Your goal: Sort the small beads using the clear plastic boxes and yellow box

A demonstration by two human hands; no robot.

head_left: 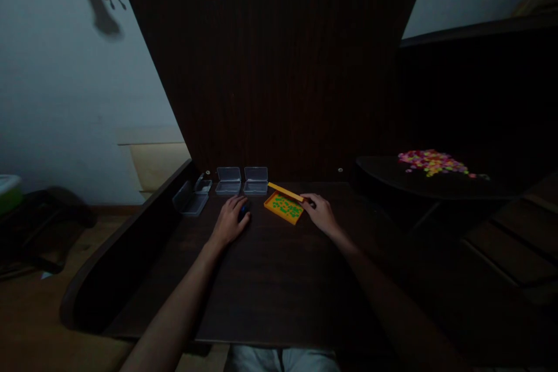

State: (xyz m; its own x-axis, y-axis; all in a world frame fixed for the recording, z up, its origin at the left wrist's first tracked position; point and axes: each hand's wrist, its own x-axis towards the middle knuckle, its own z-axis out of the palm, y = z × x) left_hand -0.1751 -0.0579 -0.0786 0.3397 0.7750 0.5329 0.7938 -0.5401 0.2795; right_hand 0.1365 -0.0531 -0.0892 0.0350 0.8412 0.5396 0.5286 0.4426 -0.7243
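Note:
An open orange box [284, 208] full of small green pieces lies on the dark wooden table [270, 279], its lid [285, 191] raised at the far side. My right hand [321, 212] rests at the box's right corner, fingers curled against it. My left hand [230, 222] lies on the table left of the box, fingers curled over a small dark object [244, 210] that I cannot make out.
Two clear plastic boxes [242, 180] sit behind my left hand, another open clear box [192, 196] at the table's left edge. A pile of multicoloured pieces [431, 162] lies on a dark round surface at the right. A dark panel stands behind the table.

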